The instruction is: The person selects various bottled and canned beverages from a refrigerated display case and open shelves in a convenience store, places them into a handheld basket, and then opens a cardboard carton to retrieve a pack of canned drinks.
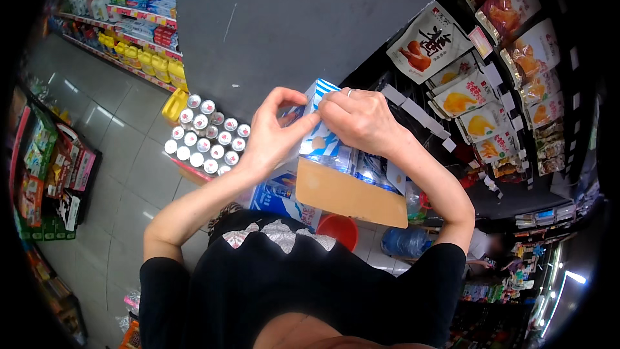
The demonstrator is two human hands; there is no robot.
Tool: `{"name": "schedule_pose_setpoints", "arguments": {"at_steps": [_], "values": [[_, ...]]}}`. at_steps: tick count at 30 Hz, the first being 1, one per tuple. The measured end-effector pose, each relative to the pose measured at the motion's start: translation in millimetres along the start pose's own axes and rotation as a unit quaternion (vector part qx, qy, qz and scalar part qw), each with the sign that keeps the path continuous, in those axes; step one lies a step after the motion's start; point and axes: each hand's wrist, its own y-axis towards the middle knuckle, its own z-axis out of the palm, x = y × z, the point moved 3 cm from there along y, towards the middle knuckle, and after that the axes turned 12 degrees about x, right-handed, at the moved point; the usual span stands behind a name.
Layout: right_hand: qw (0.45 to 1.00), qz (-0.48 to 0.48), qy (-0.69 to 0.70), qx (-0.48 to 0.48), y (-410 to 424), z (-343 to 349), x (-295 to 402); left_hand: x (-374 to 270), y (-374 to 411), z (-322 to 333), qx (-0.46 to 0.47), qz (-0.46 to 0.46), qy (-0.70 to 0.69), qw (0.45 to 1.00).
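Observation:
A blue-and-white striped cardboard carton (319, 141) stands before me, with a brown inner flap (348, 193) folded out towards me and shiny blue-and-silver packages (373, 167) visible inside. My left hand (278, 126) is at the carton's upper left edge, thumb and fingers apart around the far corner. My right hand (358, 118), with a ring on one finger, has its fingers curled on the carton's top near the same corner. What the right fingertips pinch is hidden. Another blue printed carton (281, 201) lies below, on the near left side.
Stacked drink cans (203, 145) and a yellow jug (174, 105) stand left. Hanging food pouches (428, 43) fill the right rack. A red basin (337, 231) and a large blue water bottle (406, 241) are on the near floor side. A person (484, 247) is at the lower right.

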Motion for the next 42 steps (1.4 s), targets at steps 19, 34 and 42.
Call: {"name": "schedule_pose_setpoints", "arguments": {"at_steps": [19,34,42], "values": [[0.997,0.039,0.015,0.058,8.8,-11.0,13.4,-14.8,14.7,-20.7,0.233,0.199,0.374,0.875],[0.992,0.110,0.057,0.023,13.5,-4.4,15.3,14.0,1.8,-27.9,0.195,0.002,0.112,0.974],[0.993,0.100,0.061,0.019,13.8,-5.8,17.9,10.0,4.7,-21.2,0.142,0.275,0.338,0.889]]}}
